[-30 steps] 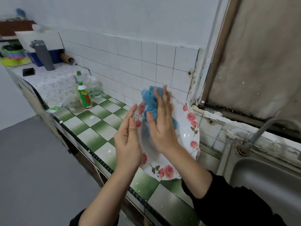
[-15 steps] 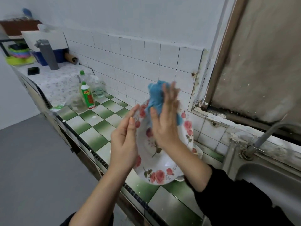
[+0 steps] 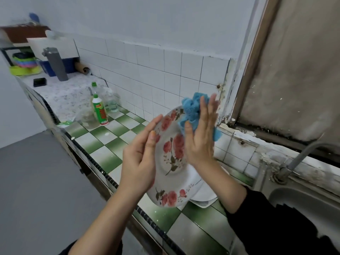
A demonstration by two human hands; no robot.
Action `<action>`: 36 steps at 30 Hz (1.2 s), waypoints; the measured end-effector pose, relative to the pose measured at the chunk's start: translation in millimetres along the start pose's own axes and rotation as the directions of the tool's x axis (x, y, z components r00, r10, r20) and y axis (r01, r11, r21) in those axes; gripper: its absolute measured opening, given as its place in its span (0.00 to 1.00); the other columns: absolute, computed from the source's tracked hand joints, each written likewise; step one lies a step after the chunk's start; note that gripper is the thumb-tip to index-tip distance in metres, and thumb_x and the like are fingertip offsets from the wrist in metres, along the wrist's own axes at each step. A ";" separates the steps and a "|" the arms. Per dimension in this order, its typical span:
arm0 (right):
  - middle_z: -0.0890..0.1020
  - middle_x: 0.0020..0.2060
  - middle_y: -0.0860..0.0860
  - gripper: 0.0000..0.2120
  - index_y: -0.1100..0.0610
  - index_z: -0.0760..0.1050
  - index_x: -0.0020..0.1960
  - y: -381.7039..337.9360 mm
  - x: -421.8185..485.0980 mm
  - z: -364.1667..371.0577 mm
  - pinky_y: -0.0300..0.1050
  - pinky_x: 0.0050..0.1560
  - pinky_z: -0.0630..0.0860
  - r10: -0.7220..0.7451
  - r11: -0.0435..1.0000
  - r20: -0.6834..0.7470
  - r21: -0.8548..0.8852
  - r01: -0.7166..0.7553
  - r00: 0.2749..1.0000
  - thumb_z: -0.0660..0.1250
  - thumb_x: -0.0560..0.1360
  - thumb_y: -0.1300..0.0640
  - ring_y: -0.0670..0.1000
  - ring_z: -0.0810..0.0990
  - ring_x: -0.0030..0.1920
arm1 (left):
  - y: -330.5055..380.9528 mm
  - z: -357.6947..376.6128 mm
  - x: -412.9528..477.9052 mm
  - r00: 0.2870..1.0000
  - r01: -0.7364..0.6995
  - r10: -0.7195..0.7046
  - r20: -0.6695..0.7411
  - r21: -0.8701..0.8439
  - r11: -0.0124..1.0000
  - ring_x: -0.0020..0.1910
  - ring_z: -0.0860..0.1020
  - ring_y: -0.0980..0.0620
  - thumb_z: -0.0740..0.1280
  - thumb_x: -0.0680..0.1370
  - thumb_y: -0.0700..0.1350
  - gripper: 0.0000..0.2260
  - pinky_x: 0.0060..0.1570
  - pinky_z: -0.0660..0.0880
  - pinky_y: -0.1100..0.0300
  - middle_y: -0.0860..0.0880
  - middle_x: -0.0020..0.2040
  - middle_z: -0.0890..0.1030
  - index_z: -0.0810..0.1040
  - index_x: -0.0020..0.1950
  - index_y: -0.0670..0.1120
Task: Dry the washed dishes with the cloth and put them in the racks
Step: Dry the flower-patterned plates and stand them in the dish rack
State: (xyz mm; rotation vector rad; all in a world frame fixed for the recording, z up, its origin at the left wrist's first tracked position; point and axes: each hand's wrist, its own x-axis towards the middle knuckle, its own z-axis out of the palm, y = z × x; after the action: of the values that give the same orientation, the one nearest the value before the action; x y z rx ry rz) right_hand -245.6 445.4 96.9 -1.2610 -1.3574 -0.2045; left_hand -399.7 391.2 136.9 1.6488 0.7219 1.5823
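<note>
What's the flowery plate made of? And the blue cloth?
Plate: probably glazed ceramic, maybe melamine. It looks glossy, white and smooth, with printed roses and a stiff rim. Cloth: soft fabric, likely microfibre or terry. It looks fuzzy and matte, bunched into folds.

L hand [image 3: 138, 162] holds plate [image 3: 170, 181], R hand [image 3: 200, 138] presses cloth [image 3: 191, 109].
</note>
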 end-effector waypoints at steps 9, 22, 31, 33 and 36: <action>0.44 0.80 0.48 0.28 0.47 0.44 0.79 20.0 -73.5 -4.8 0.67 0.76 0.44 -0.141 0.955 0.486 -0.164 0.249 0.863 0.42 0.82 0.40 0.52 0.41 0.79 | -0.3 -25.4 18.5 0.986 0.000 -0.005 -0.167 -0.027 1.000 0.55 0.79 0.65 0.57 0.83 0.40 0.13 0.50 0.75 0.72 0.68 0.52 0.81 0.74 0.65 0.49; 0.44 0.79 0.45 0.30 0.57 0.42 0.79 -41.0 -51.6 5.9 0.57 0.78 0.44 -0.215 0.961 0.382 0.245 0.126 0.899 0.49 0.83 0.47 0.53 0.42 0.79 | -11.1 6.0 15.3 0.994 0.041 -0.054 -0.094 -0.133 0.990 0.58 0.80 0.58 0.58 0.82 0.40 0.13 0.59 0.76 0.61 0.59 0.56 0.83 0.76 0.62 0.52; 0.42 0.79 0.48 0.30 0.50 0.41 0.79 60.9 -2.9 -22.4 0.65 0.76 0.42 0.006 0.946 0.217 -0.319 0.065 0.976 0.44 0.82 0.39 0.50 0.34 0.78 | -19.0 -6.5 16.4 0.987 0.098 -0.114 -0.117 -0.139 0.985 0.57 0.80 0.58 0.56 0.83 0.40 0.14 0.55 0.77 0.62 0.55 0.58 0.82 0.75 0.65 0.49; 0.46 0.79 0.54 0.31 0.57 0.45 0.80 41.9 14.3 -17.3 0.65 0.76 0.44 0.044 0.982 0.038 -0.187 -0.036 0.998 0.49 0.83 0.44 0.53 0.38 0.79 | -18.9 5.0 8.8 0.993 0.098 -0.107 -0.058 -0.141 0.985 0.58 0.80 0.58 0.57 0.83 0.40 0.14 0.56 0.77 0.64 0.56 0.58 0.82 0.76 0.64 0.51; 0.46 0.79 0.55 0.30 0.61 0.46 0.78 -5.7 7.7 2.0 0.58 0.78 0.43 -0.011 1.000 0.023 -0.002 0.011 1.000 0.50 0.83 0.46 0.52 0.40 0.79 | -20.4 18.1 5.6 0.998 0.059 -0.061 -0.017 -0.078 0.995 0.58 0.77 0.66 0.58 0.82 0.39 0.13 0.56 0.72 0.71 0.66 0.55 0.80 0.74 0.64 0.50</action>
State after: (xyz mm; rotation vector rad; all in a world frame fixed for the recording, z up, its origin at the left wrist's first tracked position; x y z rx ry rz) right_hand -248.7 448.8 105.6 -1.2612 -1.3849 -0.1999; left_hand -379.5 405.3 124.0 1.5433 0.7047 1.5667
